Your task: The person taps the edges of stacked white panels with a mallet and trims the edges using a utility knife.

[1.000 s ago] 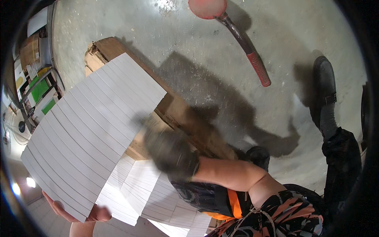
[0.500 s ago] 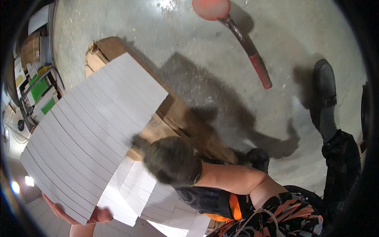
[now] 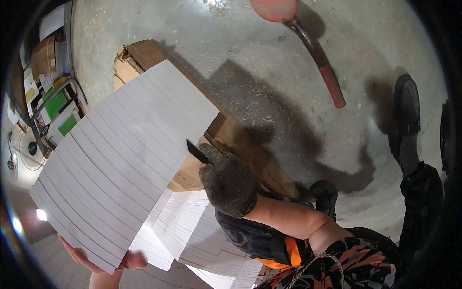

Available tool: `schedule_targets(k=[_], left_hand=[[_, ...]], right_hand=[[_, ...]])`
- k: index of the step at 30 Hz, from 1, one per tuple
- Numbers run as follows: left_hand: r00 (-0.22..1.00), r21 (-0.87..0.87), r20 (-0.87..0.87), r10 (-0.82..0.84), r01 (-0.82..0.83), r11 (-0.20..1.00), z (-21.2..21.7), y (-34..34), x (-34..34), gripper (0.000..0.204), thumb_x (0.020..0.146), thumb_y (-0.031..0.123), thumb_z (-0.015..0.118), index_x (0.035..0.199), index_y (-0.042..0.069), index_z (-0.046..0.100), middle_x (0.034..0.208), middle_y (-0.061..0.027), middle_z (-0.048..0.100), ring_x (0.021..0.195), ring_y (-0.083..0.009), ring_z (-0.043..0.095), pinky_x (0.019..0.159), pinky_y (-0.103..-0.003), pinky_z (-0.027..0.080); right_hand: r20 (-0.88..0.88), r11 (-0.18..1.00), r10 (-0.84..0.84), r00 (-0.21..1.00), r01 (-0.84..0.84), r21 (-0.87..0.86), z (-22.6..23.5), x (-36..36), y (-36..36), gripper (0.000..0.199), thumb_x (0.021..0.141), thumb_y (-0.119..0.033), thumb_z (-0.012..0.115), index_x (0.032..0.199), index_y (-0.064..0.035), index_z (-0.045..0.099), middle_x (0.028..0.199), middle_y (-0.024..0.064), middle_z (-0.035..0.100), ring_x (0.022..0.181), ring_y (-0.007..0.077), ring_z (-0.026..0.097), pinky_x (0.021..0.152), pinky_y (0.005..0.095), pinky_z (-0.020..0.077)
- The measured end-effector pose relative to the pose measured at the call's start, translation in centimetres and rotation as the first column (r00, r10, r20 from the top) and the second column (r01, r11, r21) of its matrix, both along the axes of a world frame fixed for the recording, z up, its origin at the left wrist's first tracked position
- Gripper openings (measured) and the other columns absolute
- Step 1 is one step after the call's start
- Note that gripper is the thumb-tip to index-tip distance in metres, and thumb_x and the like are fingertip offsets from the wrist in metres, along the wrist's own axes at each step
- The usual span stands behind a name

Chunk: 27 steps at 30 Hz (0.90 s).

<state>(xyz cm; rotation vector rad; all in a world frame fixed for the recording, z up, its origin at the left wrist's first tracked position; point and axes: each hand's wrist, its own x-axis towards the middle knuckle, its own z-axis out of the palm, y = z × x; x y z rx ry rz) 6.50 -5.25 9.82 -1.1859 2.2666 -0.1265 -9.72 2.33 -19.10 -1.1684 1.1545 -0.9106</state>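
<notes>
A white panel (image 3: 125,149) with many parallel lines across it is tilted up on the left. My bare left hand (image 3: 108,260) grips its near lower corner, fingers on one side and thumb on the other. My right hand (image 3: 228,180), in a dark grey-green glove, is closed around a black pointed blade (image 3: 196,151), whose handle is hidden by the glove. The blade's tip points up and left, at or very near the panel's right edge; contact cannot be made out. More white lined sheets (image 3: 180,219) lie below, beside the right glove.
A long brown cardboard box (image 3: 231,130) lies beneath the panel on the grey concrete floor (image 3: 260,58). Farther out rests a racket-like tool (image 3: 313,45) with a round red head. A black and orange cloth item (image 3: 255,236) is near my lap. A black shoe (image 3: 406,101) stands at right.
My right hand, blurred before, has moved up and slightly right along the panel's edge, and the blade now shows clearly. My left hand keeps its hold. The whole view has shifted a little.
</notes>
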Motion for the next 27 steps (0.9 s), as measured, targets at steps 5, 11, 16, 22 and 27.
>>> schedule_targets(k=[5, 11, 16, 22, 27], left_hand=[[1.000, 0.006, 0.003, 0.020, -0.020, 1.000, -0.2, 0.2, -0.2, 0.113, 0.079, 0.072, 0.055, 0.157, 0.014, -0.003, 0.152, -0.0327, 0.009, 0.144, -0.0496, 0.020, 0.109, -0.066, 0.034], [0.996, -0.053, -0.093, -0.006, 0.001, 0.999, 0.1, 1.1, 1.5, 0.112, 0.078, 0.067, 0.056, 0.157, 0.012, -0.002, 0.151, -0.0347, 0.009, 0.142, -0.0528, 0.020, 0.108, -0.068, 0.033], [0.994, -0.036, -0.100, -0.031, 0.028, 0.999, -0.6, 0.5, 1.1, 0.112, 0.078, 0.066, 0.056, 0.157, 0.011, -0.002, 0.151, -0.0352, 0.009, 0.142, -0.0534, 0.020, 0.108, -0.069, 0.033], [0.997, -0.025, -0.074, -0.037, 0.035, 0.999, -0.2, 0.4, 1.1, 0.112, 0.077, 0.065, 0.056, 0.157, 0.010, -0.001, 0.151, -0.0358, 0.010, 0.142, -0.0541, 0.021, 0.108, -0.069, 0.033], [0.975, -0.063, -0.200, -0.095, 0.084, 0.994, -1.6, -0.2, 0.7, 0.103, 0.080, 0.057, 0.056, 0.153, 0.001, 0.010, 0.151, -0.0324, 0.018, 0.142, -0.0505, 0.025, 0.110, -0.067, 0.031]], right_hand=[[0.037, 0.985, -0.155, 0.987, 0.152, 0.080, -0.9, 0.7, 0.1, 0.039, 0.096, -0.024, 0.057, 0.117, 0.0082, 0.063, 0.073, 0.0206, 0.066, 0.065, 0.0313, 0.066, 0.060, 0.0412, 0.0540], [0.095, 0.986, -0.135, 0.986, 0.125, 0.110, -1.0, 0.5, 0.0, 0.041, 0.096, -0.024, 0.056, 0.120, 0.0086, 0.062, 0.072, 0.0211, 0.066, 0.065, 0.0320, 0.067, 0.060, 0.0410, 0.0543], [0.040, 0.995, -0.088, 0.995, 0.086, 0.056, -0.7, 0.0, -0.6, 0.039, 0.095, -0.021, 0.057, 0.120, 0.0081, 0.062, 0.069, 0.0200, 0.065, 0.062, 0.0297, 0.066, 0.057, 0.0407, 0.0537], [0.101, 0.998, -0.024, 0.995, 0.018, 0.053, 0.0, -0.6, -0.9, 0.017, 0.089, -0.001, 0.057, 0.106, 0.0029, 0.052, 0.105, 0.0281, 0.066, 0.088, 0.0363, 0.069, 0.070, 0.0409, 0.0593], [0.064, 0.998, -0.029, 0.998, 0.026, 0.052, -0.2, -0.5, -1.0, 0.018, 0.091, -0.009, 0.058, 0.105, 0.0030, 0.062, 0.094, 0.0221, 0.068, 0.077, 0.0308, 0.069, 0.064, 0.0405, 0.0572]])
